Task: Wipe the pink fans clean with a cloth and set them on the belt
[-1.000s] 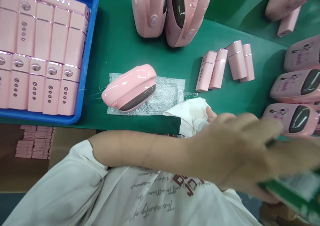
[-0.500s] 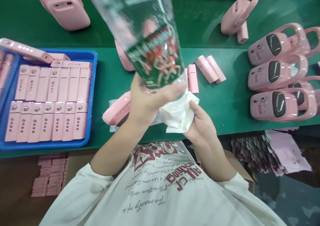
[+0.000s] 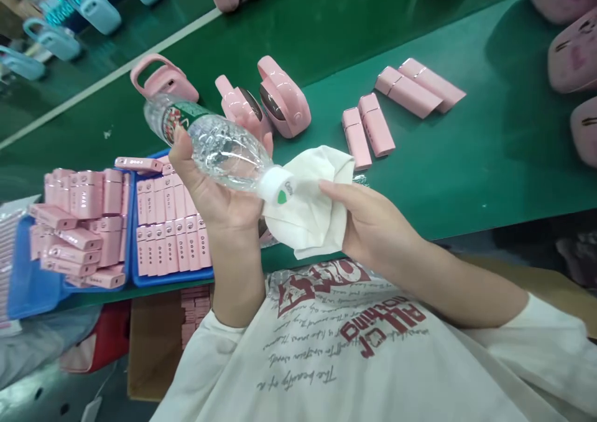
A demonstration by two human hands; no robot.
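Whereas half a second earlier the bottle (image 3: 212, 145) was standing nearly upright in front of the camera, the left hand (image 3: 219, 189) is now gripping it tipped on its side, its white cap (image 3: 278, 186) pointing into the white cloth (image 3: 312, 204) and touching it, which suggests that the cloth is being wetted. The right hand (image 3: 373, 226) is cupping the cloth from below, fingers closed on it, above the near edge of the green table (image 3: 489, 155). Whether the cap is loosened is not showing, and the hands are hiding any pink case behind them; the blue tray (image 3: 28, 285) of pink blocks is lying well to the left.
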